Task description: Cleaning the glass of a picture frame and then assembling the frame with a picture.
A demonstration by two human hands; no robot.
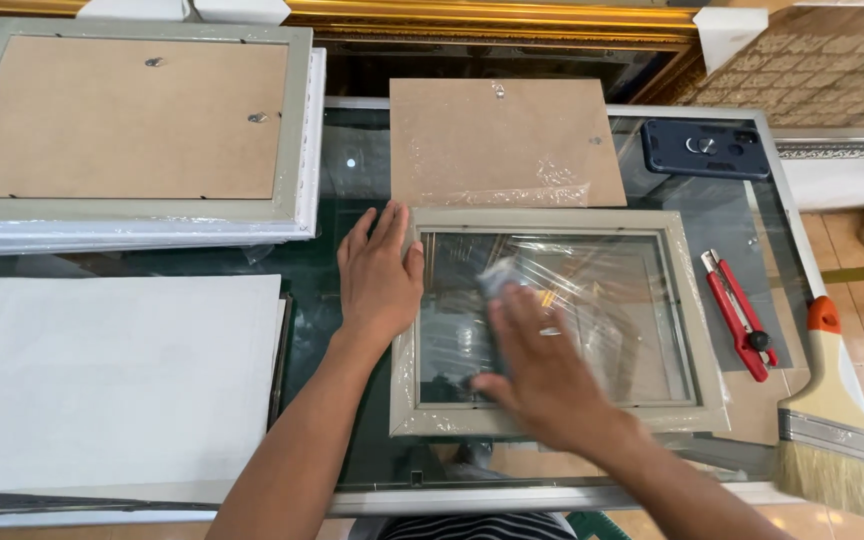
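Note:
A grey-green picture frame (pixel 697 330) lies face down on the glass table, its glass pane (pixel 612 300) partly covered with clear plastic wrap. My left hand (pixel 380 272) rests flat on the frame's left edge, fingers spread. My right hand (pixel 542 375) is blurred over the pane and presses a small grey cloth (pixel 497 275) against the glass. A brown backing board (pixel 502 140) lies just beyond the frame.
A stack of frames, back side up (pixel 122 120), sits at far left. White sheets (pixel 112 380) lie at near left. A red utility knife (pixel 742 315), a wide paintbrush (pixel 832 420) and a dark phone case (pixel 704 148) are on the right, near the table's metal edge (pixel 787 215).

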